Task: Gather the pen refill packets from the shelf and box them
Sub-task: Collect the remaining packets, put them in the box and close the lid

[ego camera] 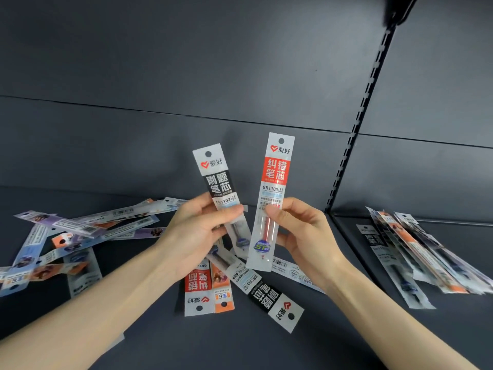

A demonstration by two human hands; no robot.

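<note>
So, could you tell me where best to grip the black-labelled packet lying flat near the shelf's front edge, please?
Pinch the black-labelled packet by its white hole-punched end, coming from the front: that end lies free, facing you; the far end is hidden behind the left hand.

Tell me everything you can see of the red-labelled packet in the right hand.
The red-labelled packet is a long, narrow clear plastic sleeve. Its white top has a hang hole and a red heart logo; below come a red band with white characters and code GR1103. A red refill shows inside, with a round blue sticker near the bottom. It is held almost upright above the shelf, pinched at mid-length by the right hand, beside a black-labelled packet in the left hand.
</note>
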